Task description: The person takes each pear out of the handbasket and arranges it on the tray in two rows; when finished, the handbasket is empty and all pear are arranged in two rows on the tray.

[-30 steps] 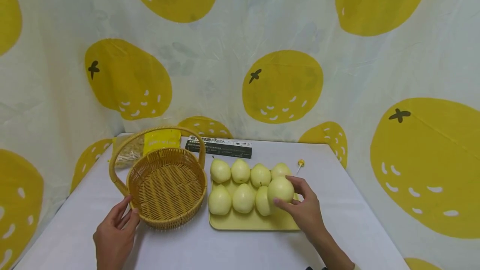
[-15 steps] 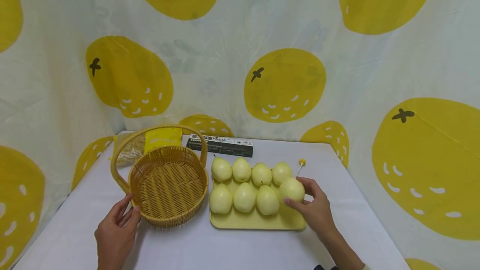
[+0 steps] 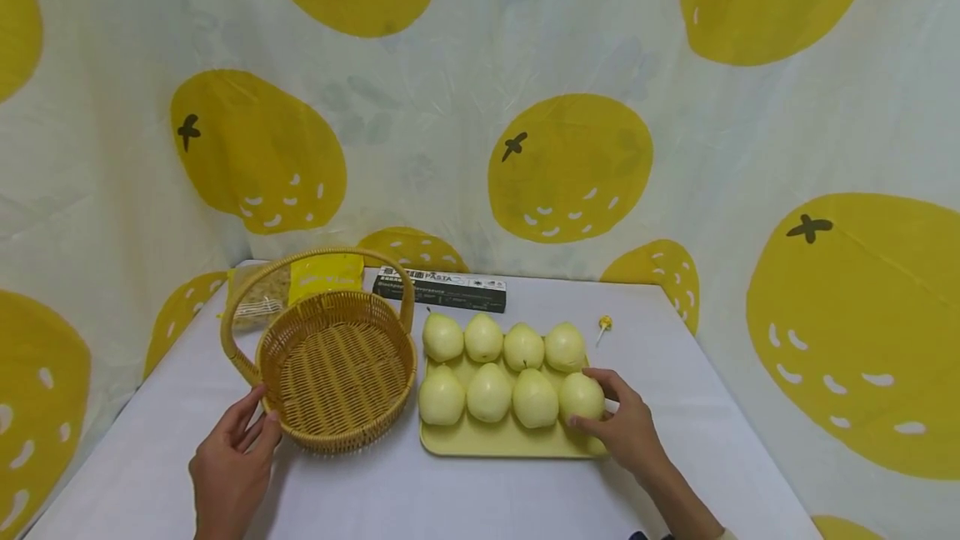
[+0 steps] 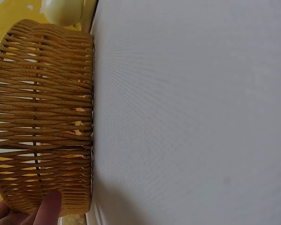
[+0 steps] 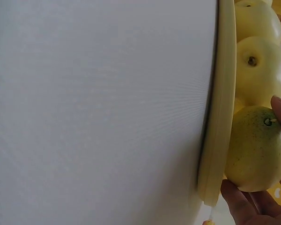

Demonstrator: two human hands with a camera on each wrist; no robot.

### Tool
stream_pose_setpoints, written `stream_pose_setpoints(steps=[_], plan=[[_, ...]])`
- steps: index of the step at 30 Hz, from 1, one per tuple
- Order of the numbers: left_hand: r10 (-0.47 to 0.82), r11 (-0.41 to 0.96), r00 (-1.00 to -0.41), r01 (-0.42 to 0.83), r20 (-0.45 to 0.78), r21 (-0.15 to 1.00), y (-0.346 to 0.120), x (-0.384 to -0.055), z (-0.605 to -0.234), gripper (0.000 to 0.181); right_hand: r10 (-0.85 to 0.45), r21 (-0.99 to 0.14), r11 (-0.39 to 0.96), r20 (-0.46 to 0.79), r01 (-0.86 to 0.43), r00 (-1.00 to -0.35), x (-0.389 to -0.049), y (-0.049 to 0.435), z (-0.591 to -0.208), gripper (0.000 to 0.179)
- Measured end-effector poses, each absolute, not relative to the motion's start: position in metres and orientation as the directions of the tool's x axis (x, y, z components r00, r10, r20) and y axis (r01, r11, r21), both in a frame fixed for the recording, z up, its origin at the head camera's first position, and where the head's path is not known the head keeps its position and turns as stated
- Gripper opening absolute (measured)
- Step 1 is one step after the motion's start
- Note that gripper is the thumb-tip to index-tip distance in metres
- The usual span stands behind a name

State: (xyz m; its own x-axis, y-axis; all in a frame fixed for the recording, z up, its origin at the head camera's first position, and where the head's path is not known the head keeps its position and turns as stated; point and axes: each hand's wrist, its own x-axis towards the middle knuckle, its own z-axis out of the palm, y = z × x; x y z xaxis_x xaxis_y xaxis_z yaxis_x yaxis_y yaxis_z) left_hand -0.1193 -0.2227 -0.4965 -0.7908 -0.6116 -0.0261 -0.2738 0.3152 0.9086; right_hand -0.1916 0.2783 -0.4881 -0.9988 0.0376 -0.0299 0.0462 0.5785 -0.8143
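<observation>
My right hand (image 3: 628,425) grips a pale yellow pear (image 3: 581,397) at the right end of the front row on a yellow tray (image 3: 517,444). In the right wrist view this pear (image 5: 257,150) sits on the tray, with the thumb near its stem end and fingers curled round its far side. Several more pears (image 3: 488,393) stand in two rows on the tray. To the left, my left hand (image 3: 234,465) holds the rim of a round wicker basket (image 3: 341,382), which has nothing in it. The left wrist view shows a thumb (image 4: 49,208) pressed against the woven side.
Behind the basket lie a clear bag of pasta (image 3: 258,294) and a yellow packet (image 3: 326,273). A dark pasta box (image 3: 440,290) lies behind the tray. Past the tray's back right corner is a small lollipop (image 3: 604,323). A fruit-print curtain (image 3: 450,107) hangs behind the white table.
My right hand moved right with the pear from over its neighbour, then lowered it to the tray's right end. The left hand stays on the basket.
</observation>
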Motion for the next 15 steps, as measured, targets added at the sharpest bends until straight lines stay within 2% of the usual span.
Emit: stream_pose_setpoints(steps=[10, 15], plan=[[-0.615, 0.359, -0.788, -0.313, -0.029, 0.879, -0.2233, -0.1155, -0.4959, 0.048, -0.010, -0.801, 0.599, -0.024, 0.013, -1.000, -0.1925, 0.2803, -0.4838, 0.085], [-0.654, 0.359, -0.756, -0.330, -0.016, 0.873, -0.2232, -0.1107, -0.4933, 0.045, -0.001, -0.799, 0.601, 0.008, -0.007, -1.000, -0.1913, 0.2798, -0.4788, 0.085]])
